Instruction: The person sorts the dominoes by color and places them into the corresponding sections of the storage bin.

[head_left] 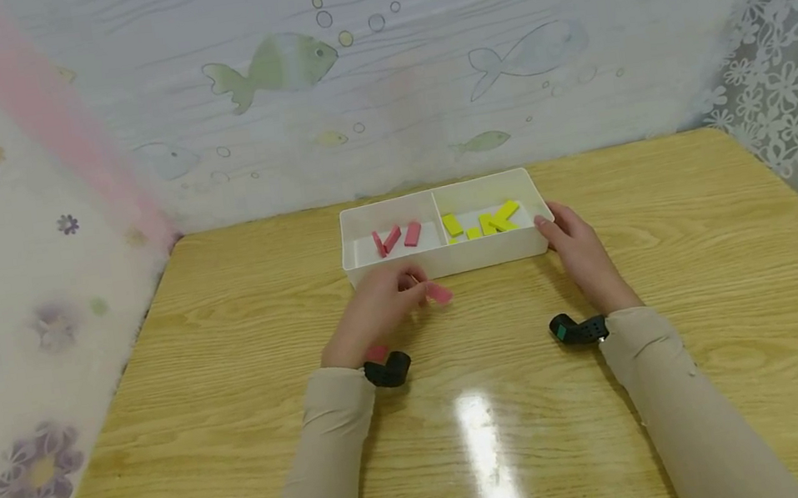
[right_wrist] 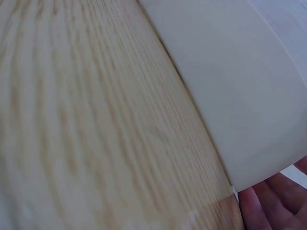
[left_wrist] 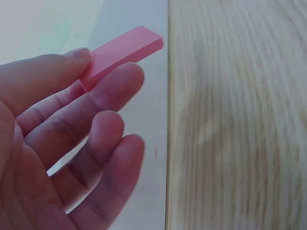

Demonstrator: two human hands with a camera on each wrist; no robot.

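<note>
Between thumb and fingertips, my left hand [head_left: 380,306] pinches a pink domino-like block [left_wrist: 125,51], just in front of the white two-compartment box [head_left: 494,252]. Several pink blocks [head_left: 412,234] lie in the box's left compartment, and several yellow blocks [head_left: 452,224] in the right one. My right hand [head_left: 585,254] holds the box's right end, thumb at the front corner and fingers along the side. In the right wrist view only parts of its fingers [right_wrist: 276,203] show at the box corner. Another pink block [head_left: 377,354] lies on the table, partly hidden by the left wrist.
The box stands near the back of a wooden table [head_left: 201,410]. Behind it is a wall covering [head_left: 409,96] printed with fish. A divider [head_left: 439,218] separates the two compartments. Both wrists wear black camera mounts [head_left: 391,370].
</note>
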